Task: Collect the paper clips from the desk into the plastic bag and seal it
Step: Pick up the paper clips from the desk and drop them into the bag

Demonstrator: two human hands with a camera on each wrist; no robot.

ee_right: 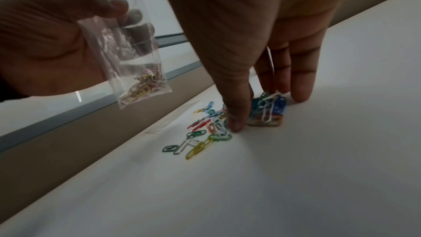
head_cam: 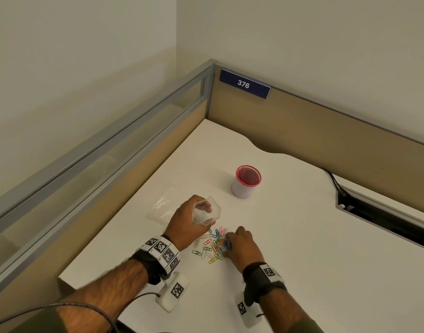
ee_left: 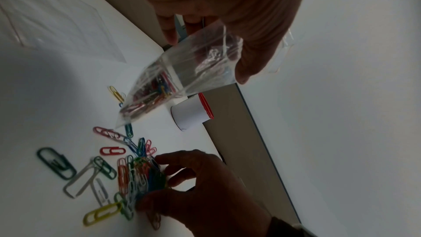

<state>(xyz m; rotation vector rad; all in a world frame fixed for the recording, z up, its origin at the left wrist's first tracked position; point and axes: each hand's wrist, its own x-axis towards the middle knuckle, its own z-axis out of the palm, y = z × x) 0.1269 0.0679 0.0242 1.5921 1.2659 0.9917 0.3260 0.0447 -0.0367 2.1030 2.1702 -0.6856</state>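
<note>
Clear plastic crinkles in my left hand [head_cam: 187, 221], which holds a small zip bag [head_cam: 207, 211] above the desk [head_cam: 302, 236] with its mouth open; a few coloured paper clips already lie in its lower corner [ee_right: 142, 86]. My right hand [head_cam: 242, 246] is down on the tabletop, thumb and fingers [ee_right: 300, 82] closed around a bunched cluster of clips [ee_right: 266, 111]. More loose paper clips [head_cam: 207, 248] are scattered just beside it, between my hands, toward the near edge. A second flat bag [head_cam: 161, 204] lies near the left edge. A red-rimmed mesh cup [head_cam: 246, 181] stands further back, apart.
</note>
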